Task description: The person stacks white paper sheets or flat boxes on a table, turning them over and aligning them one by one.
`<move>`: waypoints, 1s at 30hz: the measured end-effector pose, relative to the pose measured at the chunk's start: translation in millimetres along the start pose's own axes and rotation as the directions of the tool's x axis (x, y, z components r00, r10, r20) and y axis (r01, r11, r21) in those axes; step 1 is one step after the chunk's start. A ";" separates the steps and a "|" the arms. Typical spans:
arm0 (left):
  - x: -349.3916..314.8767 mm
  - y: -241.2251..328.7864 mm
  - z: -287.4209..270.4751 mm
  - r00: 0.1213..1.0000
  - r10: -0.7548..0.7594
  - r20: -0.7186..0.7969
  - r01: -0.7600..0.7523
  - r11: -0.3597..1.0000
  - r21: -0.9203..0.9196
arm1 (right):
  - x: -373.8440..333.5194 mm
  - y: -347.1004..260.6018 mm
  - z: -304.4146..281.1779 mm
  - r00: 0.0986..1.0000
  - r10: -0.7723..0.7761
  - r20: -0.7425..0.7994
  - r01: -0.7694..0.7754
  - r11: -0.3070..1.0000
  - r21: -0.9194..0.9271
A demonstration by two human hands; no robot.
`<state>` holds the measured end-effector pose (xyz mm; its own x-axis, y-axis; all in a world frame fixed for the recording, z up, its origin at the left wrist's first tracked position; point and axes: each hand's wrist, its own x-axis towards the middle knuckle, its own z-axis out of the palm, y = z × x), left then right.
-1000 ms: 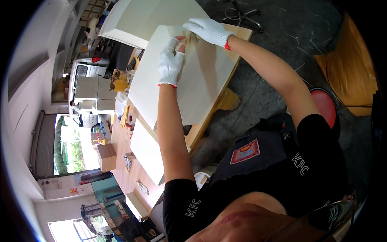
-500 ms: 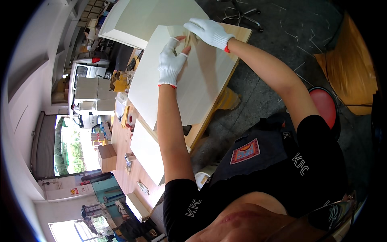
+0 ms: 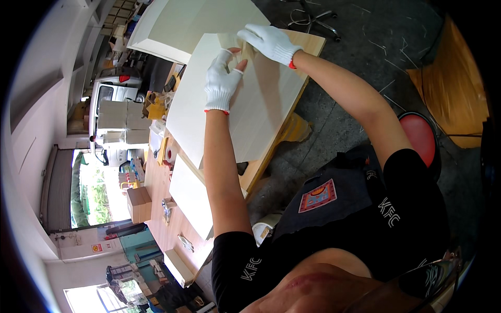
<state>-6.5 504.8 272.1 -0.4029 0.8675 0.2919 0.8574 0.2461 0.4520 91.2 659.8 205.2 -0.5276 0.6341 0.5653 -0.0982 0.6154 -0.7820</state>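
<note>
A large pale sheet or panel [image 3: 193, 99], smooth and cream-white, lies across the far part of the workbench. My left hand [image 3: 222, 81] is over its far end in a white knitted glove; the thumb and index fingertips are bare and apart. Beside it my right hand [image 3: 269, 43], also in a white glove, stretches its fingers out together toward the left. Between both hands stands a small tan, folded-looking piece [image 3: 245, 51] at the sheet's far end. Whether the fingers touch that piece is hard to make out.
A second pale panel structure [image 3: 203, 23] stands beyond the bench. Nearer lie a white board [image 3: 188, 193], a cardboard box [image 3: 139, 204] and a white glove-like item [image 3: 186, 243]. At right are a red round stool [image 3: 419, 140], brown wrapping sheet [image 3: 454, 88] and wheeled chair base [image 3: 313, 20].
My right hand has shifted very slightly at the tan piece. My left hand and the pale sheet look the same as before.
</note>
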 end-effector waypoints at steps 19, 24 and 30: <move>1.2 -2.0 1.8 0.990 0.137 -0.023 -0.137 0.990 0.010 | -0.8 2.3 0.5 1.000 0.002 0.003 -0.002 1.000 -0.023; 2.0 -0.1 1.2 1.000 0.022 0.010 -0.022 0.999 -0.036 | -1.2 0.2 -1.5 1.000 0.023 0.009 -0.023 1.000 -0.012; 2.6 -4.3 1.8 0.996 0.089 -0.018 -0.089 0.995 -0.052 | -2.1 -6.0 -5.3 0.998 0.062 0.029 -0.062 0.998 0.000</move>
<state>-10.7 506.8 269.5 -0.3309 0.8781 0.3456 0.8722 0.1448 0.4672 97.3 657.3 210.1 -0.5572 0.6572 0.5076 -0.0656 0.5746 -0.8158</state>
